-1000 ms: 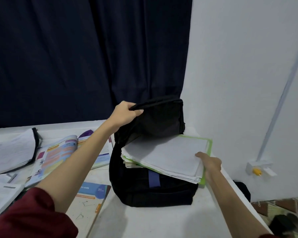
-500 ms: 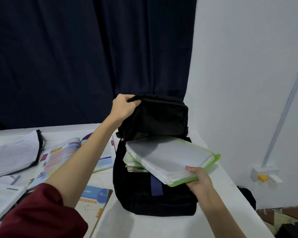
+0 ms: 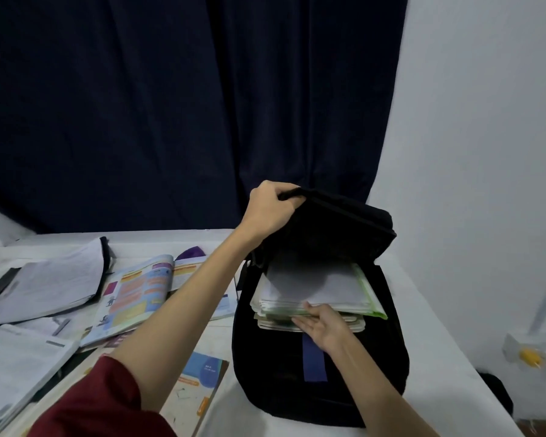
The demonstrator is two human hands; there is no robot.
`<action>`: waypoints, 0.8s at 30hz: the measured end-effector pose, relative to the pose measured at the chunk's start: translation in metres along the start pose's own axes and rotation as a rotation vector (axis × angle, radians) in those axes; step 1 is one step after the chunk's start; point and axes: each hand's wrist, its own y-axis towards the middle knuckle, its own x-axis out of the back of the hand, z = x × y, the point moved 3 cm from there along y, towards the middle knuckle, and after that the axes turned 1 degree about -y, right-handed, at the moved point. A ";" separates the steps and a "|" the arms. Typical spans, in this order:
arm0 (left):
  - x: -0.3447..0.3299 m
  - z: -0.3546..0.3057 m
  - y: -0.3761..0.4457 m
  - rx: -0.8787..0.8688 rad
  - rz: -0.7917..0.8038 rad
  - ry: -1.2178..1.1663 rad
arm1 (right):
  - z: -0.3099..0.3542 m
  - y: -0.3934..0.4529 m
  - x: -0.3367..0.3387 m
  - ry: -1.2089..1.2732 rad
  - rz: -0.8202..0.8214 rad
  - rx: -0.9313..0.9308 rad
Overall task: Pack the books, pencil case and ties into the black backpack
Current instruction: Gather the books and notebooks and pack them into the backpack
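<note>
We hold the black backpack (image 3: 322, 367) open on the white tabletop (image 3: 438, 342): our left grip (image 3: 273, 205) is curled tight on the edge of its raised top flap (image 3: 344, 222). Below it, our right grip (image 3: 323, 324) lies flat, fingers straight, pressing the near edges of the books (image 3: 312, 288) stacked inside the opening. Left of both grips, an open colourful textbook (image 3: 139, 288) and more open books (image 3: 44, 279) lie spread on the tabletop.

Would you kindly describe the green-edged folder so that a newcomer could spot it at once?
Find the black backpack standing open on the white table. In its mouth lies a pile of books; the green-edged folder is the top one, under the raised flap. Only it has a bright green border, around plain white paper.
</note>
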 end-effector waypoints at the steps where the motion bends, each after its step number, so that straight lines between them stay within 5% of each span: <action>1: -0.001 0.000 0.000 -0.001 0.003 -0.004 | 0.000 0.001 0.000 -0.005 -0.008 -0.007; 12: -0.014 0.004 0.008 0.039 -0.013 -0.078 | -0.010 0.000 -0.020 -0.093 -0.008 -0.045; 14: -0.012 0.005 0.007 0.040 -0.008 -0.070 | -0.005 -0.010 -0.016 -0.294 0.065 -0.093; 16: -0.009 0.006 0.005 0.044 0.002 -0.065 | 0.004 -0.026 -0.004 -0.784 0.158 -0.106; 18: -0.005 0.008 0.003 0.050 0.009 -0.064 | 0.018 -0.037 0.009 -1.125 0.128 0.090; 22: -0.004 0.011 -0.002 0.059 0.015 -0.072 | 0.053 -0.047 0.034 -1.536 -0.277 0.924; 24: -0.005 0.012 -0.004 0.062 0.020 -0.079 | 0.053 -0.035 0.047 -1.793 -0.300 1.133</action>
